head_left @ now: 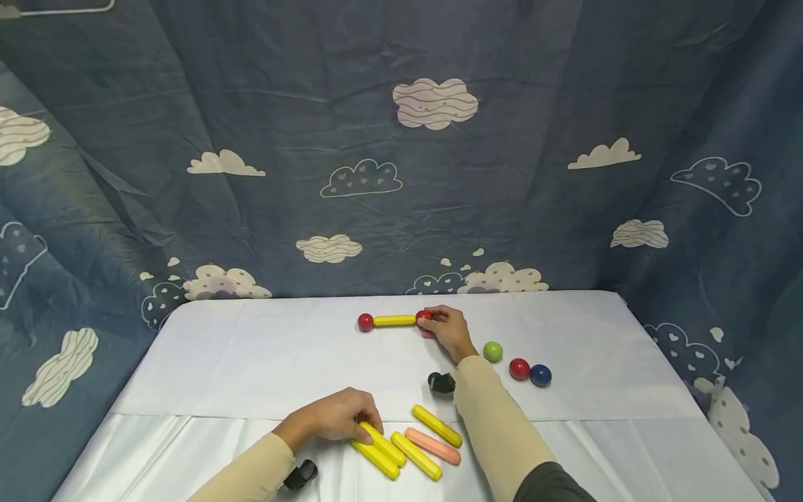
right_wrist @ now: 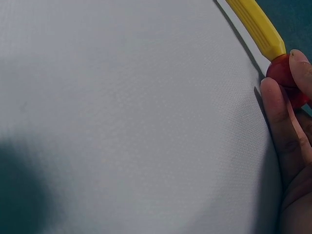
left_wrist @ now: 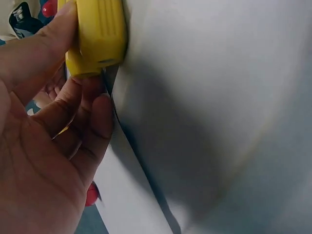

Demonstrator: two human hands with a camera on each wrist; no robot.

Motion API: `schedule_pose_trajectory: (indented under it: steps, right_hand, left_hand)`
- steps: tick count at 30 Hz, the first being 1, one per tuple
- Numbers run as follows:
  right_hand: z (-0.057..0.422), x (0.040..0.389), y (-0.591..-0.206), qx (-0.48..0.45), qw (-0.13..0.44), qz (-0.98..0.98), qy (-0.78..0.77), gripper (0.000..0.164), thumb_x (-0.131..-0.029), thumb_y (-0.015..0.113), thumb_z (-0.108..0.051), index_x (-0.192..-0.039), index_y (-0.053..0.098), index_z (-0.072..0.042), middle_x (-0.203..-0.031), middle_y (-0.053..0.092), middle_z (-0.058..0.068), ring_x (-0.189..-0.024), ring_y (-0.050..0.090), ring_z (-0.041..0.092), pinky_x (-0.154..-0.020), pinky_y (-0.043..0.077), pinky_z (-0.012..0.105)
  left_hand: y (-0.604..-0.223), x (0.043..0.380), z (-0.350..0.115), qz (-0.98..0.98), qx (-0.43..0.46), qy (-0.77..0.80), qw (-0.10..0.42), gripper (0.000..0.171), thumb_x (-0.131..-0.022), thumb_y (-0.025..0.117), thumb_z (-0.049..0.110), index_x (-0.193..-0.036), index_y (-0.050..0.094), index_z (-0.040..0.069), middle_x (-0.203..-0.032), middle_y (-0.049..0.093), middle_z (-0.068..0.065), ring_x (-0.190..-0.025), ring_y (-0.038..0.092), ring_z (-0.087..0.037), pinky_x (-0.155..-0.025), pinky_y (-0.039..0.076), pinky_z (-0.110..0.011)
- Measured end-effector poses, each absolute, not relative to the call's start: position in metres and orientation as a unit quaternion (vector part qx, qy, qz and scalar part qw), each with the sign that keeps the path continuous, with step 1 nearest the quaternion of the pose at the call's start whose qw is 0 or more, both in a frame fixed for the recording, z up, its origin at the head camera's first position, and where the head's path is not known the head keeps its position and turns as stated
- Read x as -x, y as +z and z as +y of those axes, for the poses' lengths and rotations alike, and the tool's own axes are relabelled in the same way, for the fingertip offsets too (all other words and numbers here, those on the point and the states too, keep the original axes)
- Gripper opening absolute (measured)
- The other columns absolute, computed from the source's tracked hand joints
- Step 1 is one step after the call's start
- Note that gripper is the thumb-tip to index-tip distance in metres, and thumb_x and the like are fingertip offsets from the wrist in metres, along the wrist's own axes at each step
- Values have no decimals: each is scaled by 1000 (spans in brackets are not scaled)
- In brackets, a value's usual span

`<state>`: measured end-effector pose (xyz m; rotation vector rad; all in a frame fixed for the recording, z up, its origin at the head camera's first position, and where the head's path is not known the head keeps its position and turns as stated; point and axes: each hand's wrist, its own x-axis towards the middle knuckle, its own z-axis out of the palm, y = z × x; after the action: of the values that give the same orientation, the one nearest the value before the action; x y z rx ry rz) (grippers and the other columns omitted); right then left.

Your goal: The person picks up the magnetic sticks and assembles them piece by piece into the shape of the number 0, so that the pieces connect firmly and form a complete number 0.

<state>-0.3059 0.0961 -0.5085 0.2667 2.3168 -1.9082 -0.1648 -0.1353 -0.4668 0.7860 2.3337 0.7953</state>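
Observation:
My right hand (head_left: 450,331) pinches a red ball (right_wrist: 280,72) between thumb and fingers. That ball sits at the right end of a yellow stick (head_left: 394,321), whose left end touches another red ball (head_left: 366,322), near the table's far edge. Closer to me, my left hand (head_left: 343,416) pinches a yellow stick (head_left: 384,444), thumb on one side and fingers on the other. A second yellow stick (head_left: 375,460) lies right alongside it under the hand. In the left wrist view, the yellow stick ends (left_wrist: 103,34) overlap beside the thumb.
Two more yellow sticks (head_left: 416,457) and a salmon-pink stick (head_left: 433,446) lie right of my left hand. Beyond my right forearm are a green ball (head_left: 493,351), a red ball (head_left: 519,369) and a blue ball (head_left: 541,375). A cloud-patterned curtain (head_left: 502,209) stands behind the white table (head_left: 251,355).

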Motion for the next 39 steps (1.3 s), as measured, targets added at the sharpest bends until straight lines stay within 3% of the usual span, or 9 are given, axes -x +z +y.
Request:
schedule_pose_trajectory:
  steps: [10,18,21,25,31,39]
  right_hand:
    - [99,304,-511,-85,58,765,-636,38,-83,73,-3,-119,64,-1,-121,63,21,-89,67,20,-68,56,25]
    - [101,303,-510,-82,51,765,-637,36,-83,74,-3,-118,64,0,-118,64,21,-88,66,20,-68,56,24]
    - [99,304,-510,-84,52,767,-634,36,-83,74,-4,-118,64,-1,-118,64,21,-87,66,19,-68,56,24]
    - [97,302,-512,-91,57,769,-630,36,-83,74,-5,-118,65,-3,-118,64,19,-89,66,20,-68,55,24]
    - [94,301,-514,-96,56,769,-629,36,-83,75,-4,-118,65,-3,-119,64,19,-90,66,20,-68,55,24]
    - [93,305,-510,-88,51,763,-638,36,-83,74,-3,-118,64,-1,-119,64,20,-92,66,21,-69,56,24]
  left_hand:
    - [-468,166,-139,857,-285,325,281,10,-85,73,12,-92,71,18,-85,63,13,-73,50,1,-70,45,-19]
    - [-464,172,-150,860,-262,363,248,11,-89,69,15,-98,70,20,-89,62,12,-80,50,-6,-73,44,-25]
    - [-465,175,-154,860,-240,385,234,13,-91,66,15,-103,71,17,-95,64,10,-84,53,-9,-76,45,-27]
    - [-469,178,-158,854,-218,419,221,14,-92,65,13,-104,71,11,-91,64,4,-78,56,-12,-68,48,-27]
    - [-472,183,-160,826,-138,497,227,22,-94,61,12,-111,66,-1,-89,60,-4,-74,60,-13,-68,55,-28]
    - [-478,190,-157,777,-15,577,251,35,-100,52,12,-131,53,-5,-112,55,-17,-73,67,-17,-71,57,-32]
